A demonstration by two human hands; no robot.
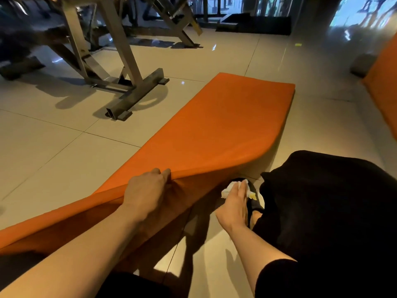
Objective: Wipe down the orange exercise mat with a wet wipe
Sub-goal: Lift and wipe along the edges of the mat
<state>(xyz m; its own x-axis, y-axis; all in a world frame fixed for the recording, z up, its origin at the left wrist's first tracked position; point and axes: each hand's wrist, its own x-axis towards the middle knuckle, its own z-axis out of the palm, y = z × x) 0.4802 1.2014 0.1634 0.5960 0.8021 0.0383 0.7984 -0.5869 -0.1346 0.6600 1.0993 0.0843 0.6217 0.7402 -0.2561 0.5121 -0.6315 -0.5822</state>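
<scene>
Orange exercise mat (pixel 217 127) lies on the tiled floor (pixel 53 151), running from lower left toward the upper middle of the view. Its near long edge is lifted off the floor; the far end lies flat.

Left hand (pixel 148 192): fingers curled over the raised mat edge, gripping it and holding it up. Forearm extends from the lower left.

Right hand (pixel 235 203): holds a crumpled white wet wipe (pixel 231 188) at the fingertips, fingers closed around it. It sits low, just beside the underside of the lifted mat; whether the wipe touches the mat, cannot tell. A small yellow patch shows just right of the fingers.

Black clothing (pixel 326 207) of the person fills the lower right, close against the right hand.

Floor: pale glossy tiles with dark grout lines and light reflections. A grey metal equipment frame (pixel 120 78) stands on the floor upper left, well apart from the mat. A second orange mat (pixel 382 87) shows at the right edge. Dark windows line the back of the room.
</scene>
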